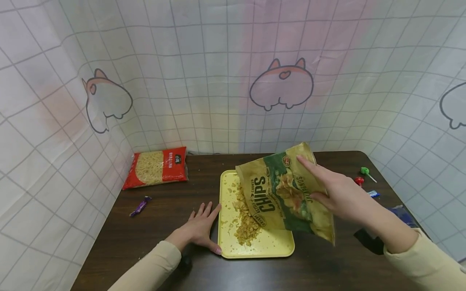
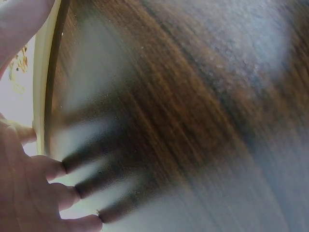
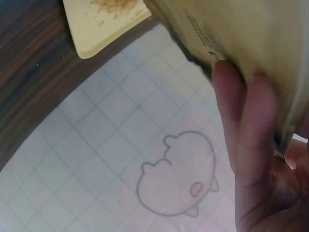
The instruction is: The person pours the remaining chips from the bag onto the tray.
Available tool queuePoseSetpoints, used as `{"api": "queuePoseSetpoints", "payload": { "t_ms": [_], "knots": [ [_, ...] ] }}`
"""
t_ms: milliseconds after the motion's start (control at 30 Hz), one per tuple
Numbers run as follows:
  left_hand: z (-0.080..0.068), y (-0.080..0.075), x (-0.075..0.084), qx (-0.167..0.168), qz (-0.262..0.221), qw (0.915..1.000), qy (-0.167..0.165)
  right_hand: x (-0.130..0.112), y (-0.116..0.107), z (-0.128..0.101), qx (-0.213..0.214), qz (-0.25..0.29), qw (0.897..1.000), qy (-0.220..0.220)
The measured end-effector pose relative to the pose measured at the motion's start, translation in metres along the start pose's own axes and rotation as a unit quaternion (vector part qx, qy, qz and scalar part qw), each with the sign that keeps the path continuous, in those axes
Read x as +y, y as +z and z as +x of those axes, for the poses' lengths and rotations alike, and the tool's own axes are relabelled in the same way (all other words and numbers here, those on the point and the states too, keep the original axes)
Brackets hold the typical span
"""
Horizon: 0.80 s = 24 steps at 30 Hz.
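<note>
The person's left hand is laid out wide beside the yellow tray, fingers spread, with the thumb and forefinger at the tray's left rim. From the left wrist, the other fingers reach down to the dark wood tabletop just outside that rim.

The right hand has hold of the chip bag, gripping it by the end away from the tray. Digits show on its printed front, and the right wrist view has two fingers pressed along a plainer face carrying small print. The bag hangs tilted over the tray's right side; whether it touches the tray, I can't tell. A heap of broken chips lies on the tray against the bag's near edge, with crumbs scattered around.

Beyond the tray to the left rests a red packet, and a purple wrapped candy sits left of the tray. Well to its right are a green lollipop and a red candy.
</note>
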<state>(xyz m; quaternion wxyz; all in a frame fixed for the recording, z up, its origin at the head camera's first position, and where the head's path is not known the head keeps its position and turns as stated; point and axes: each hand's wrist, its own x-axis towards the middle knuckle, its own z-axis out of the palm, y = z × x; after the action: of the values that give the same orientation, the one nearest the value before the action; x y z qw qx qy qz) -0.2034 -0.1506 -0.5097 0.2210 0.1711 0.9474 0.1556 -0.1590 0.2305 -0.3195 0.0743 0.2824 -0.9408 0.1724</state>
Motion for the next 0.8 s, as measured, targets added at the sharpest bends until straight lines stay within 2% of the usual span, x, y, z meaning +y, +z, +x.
{"api": "queuePoseSetpoints", "payload": {
  "t_ms": [100,167,367,467,633,800],
  "knots": [
    [-0.001,0.0,0.0,0.0,-0.002,1.0,-0.001,0.001,0.001,0.0,0.008,-0.012,1.0,-0.014],
    [-0.001,0.0,0.0,0.0,-0.002,1.0,-0.002,0.001,-0.001,0.0,-0.002,-0.008,1.0,-0.019],
    [-0.001,0.0,0.0,0.0,0.0,1.0,-0.002,0.002,-0.01,0.001,-0.053,0.021,0.998,0.001],
    [-0.001,-0.001,0.0,0.002,0.0,1.0,0.0,0.003,-0.011,0.001,-0.053,0.025,0.998,0.006],
    [-0.002,-0.002,0.0,0.002,0.0,1.0,0.001,0.004,-0.016,0.001,-0.012,0.03,0.999,-0.004],
    [-0.001,-0.001,-0.001,0.002,0.001,1.0,0.002,0.005,-0.021,0.005,0.043,0.017,0.998,-0.037]
  ]
}}
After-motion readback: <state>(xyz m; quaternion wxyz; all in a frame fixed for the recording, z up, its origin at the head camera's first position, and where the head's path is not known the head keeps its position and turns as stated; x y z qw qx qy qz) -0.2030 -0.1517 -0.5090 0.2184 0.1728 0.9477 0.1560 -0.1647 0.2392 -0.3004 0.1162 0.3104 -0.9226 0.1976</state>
